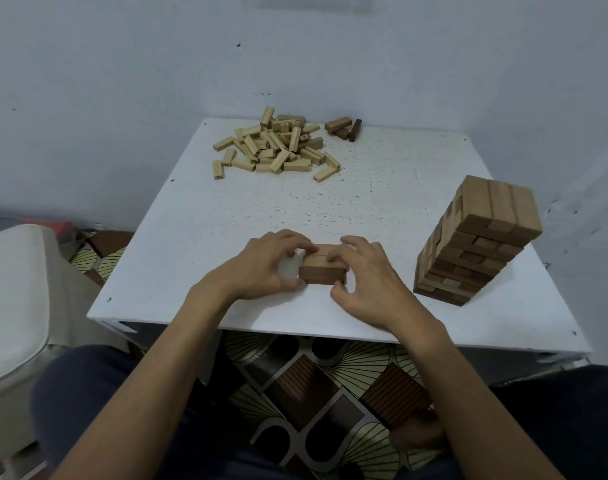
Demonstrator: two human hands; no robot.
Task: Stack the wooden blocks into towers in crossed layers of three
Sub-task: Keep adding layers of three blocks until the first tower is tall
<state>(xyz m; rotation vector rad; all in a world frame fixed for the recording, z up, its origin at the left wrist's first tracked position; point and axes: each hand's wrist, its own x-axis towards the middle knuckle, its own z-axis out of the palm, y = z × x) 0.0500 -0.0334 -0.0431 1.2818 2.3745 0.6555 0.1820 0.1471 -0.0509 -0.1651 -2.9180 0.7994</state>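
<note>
A low stack of brown wooden blocks point(321, 268) sits near the front of the white table point(382, 188). My left hand point(261, 268) curls round its left end, with fingers on top and thumb at the front. My right hand point(361, 271) grips the right end the same way. A tall tower of brown blocks in crossed layers point(475, 240) stands at the right. A heap of several pale loose blocks point(275, 147) lies at the back of the table, with a few dark blocks point(344, 128) beside it.
Blue-grey walls close the table's far and right sides. A white padded seat point(15, 306) stands at the left. Patterned floor point(313, 393) shows below the table's front edge, between my knees.
</note>
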